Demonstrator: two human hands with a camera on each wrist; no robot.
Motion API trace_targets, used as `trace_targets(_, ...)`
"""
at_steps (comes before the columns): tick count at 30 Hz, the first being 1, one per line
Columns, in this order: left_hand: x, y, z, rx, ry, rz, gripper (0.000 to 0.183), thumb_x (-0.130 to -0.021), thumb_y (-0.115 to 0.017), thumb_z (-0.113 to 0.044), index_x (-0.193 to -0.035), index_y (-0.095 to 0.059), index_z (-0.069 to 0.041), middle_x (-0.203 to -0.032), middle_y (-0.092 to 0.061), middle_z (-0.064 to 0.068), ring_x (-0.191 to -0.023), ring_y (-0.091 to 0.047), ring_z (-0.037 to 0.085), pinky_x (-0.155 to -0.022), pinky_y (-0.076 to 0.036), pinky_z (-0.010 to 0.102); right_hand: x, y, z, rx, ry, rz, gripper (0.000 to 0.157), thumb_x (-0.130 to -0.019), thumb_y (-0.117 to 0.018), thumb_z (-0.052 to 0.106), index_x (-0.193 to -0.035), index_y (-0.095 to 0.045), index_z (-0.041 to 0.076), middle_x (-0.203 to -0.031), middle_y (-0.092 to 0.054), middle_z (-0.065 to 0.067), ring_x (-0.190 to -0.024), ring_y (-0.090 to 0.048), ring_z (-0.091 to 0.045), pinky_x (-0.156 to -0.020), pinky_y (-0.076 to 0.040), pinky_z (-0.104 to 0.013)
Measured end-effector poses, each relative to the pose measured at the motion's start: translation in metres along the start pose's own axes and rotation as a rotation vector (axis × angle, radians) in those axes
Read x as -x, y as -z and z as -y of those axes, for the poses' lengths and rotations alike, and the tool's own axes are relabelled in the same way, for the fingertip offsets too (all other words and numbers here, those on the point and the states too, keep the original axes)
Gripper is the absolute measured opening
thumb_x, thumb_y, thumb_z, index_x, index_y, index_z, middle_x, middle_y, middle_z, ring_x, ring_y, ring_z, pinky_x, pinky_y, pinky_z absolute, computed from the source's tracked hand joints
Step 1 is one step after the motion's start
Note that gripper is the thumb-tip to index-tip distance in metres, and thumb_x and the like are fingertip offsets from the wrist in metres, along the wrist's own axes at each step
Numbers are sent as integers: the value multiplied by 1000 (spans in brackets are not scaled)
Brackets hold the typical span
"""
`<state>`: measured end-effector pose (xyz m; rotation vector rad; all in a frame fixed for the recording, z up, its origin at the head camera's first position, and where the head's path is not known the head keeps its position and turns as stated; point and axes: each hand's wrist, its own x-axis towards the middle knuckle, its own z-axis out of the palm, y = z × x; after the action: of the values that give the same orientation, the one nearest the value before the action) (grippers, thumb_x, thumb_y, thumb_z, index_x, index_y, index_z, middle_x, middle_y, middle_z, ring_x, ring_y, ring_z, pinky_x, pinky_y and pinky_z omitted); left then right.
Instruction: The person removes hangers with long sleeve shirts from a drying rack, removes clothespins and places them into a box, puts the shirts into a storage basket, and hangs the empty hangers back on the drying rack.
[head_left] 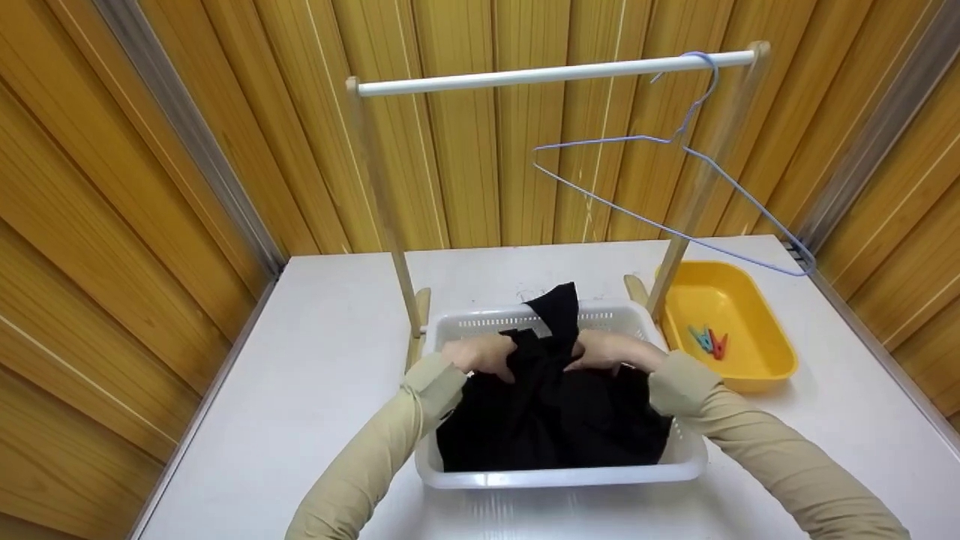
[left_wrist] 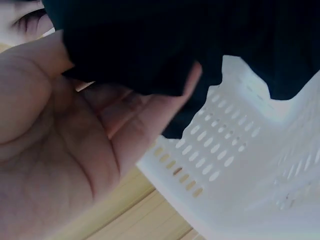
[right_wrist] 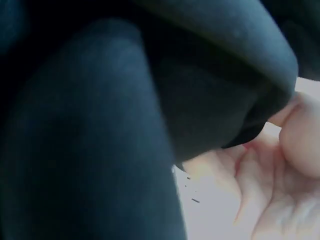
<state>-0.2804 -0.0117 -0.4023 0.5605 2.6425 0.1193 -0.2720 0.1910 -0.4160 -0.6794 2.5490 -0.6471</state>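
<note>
A piece of black clothing [head_left: 559, 420] lies bunched in a white plastic basket [head_left: 562, 478], one end of it sticking up past the far rim. My left hand [head_left: 480, 354] grips its upper left part, and my right hand [head_left: 611, 349] grips it on the other side. In the left wrist view, the thumb and fingers of the left hand [left_wrist: 65, 140] pinch the edge of the dark fabric [left_wrist: 130, 55] beside the basket's slotted wall. Folds of cloth [right_wrist: 90, 130] fill much of the right wrist view, hiding some fingers of the right hand [right_wrist: 272, 175].
Behind the basket stands a rack with a white bar [head_left: 555, 73] on wooden posts. A blue wire hanger [head_left: 622, 208] hangs at the bar's right end. To the right, a yellow tub [head_left: 769, 352] holds a red clothespin [head_left: 718, 346] and a teal clothespin [head_left: 702, 339].
</note>
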Motion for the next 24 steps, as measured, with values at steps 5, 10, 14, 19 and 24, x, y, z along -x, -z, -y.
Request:
trace_targets(5,7,16,20,84,-288,-42,29,-72,-76,-21,-88,-63,-1,-76,-58,2,-71,-52,16,-68,-44,28,6,18,1,-165,-93,-9,28,-81,-69,21,-88,-64,-6,-68,-59,-7,-48,-58,-21,-47,-50,-33)
trace_targets(10,9,30,25,82,-296,-178,49,-75,-74,-31,-109,-60,1,-101,-59,12,-92,-54,24,-81,-42,32,9,39,7,-192,-91,-34,27,-82,-68,21,-89,-64,-5,-68,-62,-9,-60,-63,-29,-52,-51,-34)
trace_targets(14,9,38,27,65,-298,-327,53,-78,-71,-34,-116,-56,0,-105,-54,14,-94,-53,26,-80,-43,35,9,49,13,-228,-81,-99,27,-83,-67,20,-90,-63,-6,-71,-64,-14,-65,-64,-30,-51,-51,-31)
trace_targets(19,7,39,32,9,-317,-497,49,-81,-68,-34,-115,-57,0,-102,-53,12,-93,-54,27,-74,-47,37,4,51,17,-241,-28,-254,23,-83,-67,16,-90,-64,-5,-72,-65,-16,-63,-64,-29,-54,-51,-33)
trace_targets(24,0,32,41,-88,-298,-632,48,-82,-66,-35,-116,-56,-3,-106,-53,12,-95,-53,28,-69,-48,38,-5,46,13,-66,105,-424,19,-83,-67,16,-92,-66,-1,-78,-66,-7,-72,-61,-23,-67,-47,-37)
